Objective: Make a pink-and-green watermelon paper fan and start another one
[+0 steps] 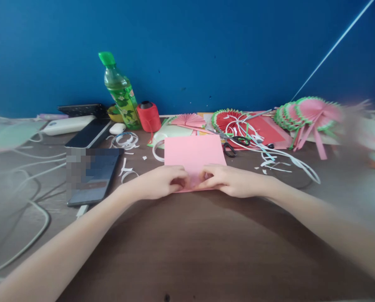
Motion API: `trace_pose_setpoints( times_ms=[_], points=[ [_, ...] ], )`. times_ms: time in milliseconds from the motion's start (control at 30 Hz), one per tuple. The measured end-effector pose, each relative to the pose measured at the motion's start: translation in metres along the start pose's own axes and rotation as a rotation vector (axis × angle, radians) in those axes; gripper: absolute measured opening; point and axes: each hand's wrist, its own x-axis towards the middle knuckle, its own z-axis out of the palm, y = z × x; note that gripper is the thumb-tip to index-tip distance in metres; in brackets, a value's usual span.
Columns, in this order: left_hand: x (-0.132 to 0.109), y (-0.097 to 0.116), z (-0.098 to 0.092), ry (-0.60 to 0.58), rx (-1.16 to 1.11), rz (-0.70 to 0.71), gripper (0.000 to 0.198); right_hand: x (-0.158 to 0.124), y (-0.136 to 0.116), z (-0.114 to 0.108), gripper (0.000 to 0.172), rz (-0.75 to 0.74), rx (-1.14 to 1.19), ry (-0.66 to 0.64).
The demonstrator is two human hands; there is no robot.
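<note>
A sheet of pink paper [195, 151] lies on the brown table in front of me. At its near left corner my left hand [171, 181] has its fingers curled and pressed onto the near edge. My right hand [220, 179] pinches the same edge a little to the right, thumb and fingers closed on the paper. Between the two hands a short stretch of that near edge shows. Just behind the sheet's left side, a roll of tape [157, 152] is partly covered. Black-handled scissors [234, 144] lie beyond its right corner.
Left are a phone [94, 176], a power bank [69, 125], cables [44, 218] and a green-capped bottle [121, 92] beside a red thread spool [148, 117]. Folded paper fans [309, 115], red paper [265, 130] and white cords [296, 161] lie along the blue wall [187, 54].
</note>
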Motion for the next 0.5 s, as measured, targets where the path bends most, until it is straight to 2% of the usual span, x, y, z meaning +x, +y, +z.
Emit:
trace_pose_setpoints(
  times_ms=[267,500],
  points=[
    [0.004,-0.004,0.016,0.156,-0.009,-0.017,0.005,-0.003,0.004,0.009,0.048,-0.021,-0.075,0.084],
    [0.004,-0.002,0.029,0.279,0.277,0.046,0.011,-0.003,0.011,0.023,0.043,-0.180,-0.196,0.275]
  ],
)
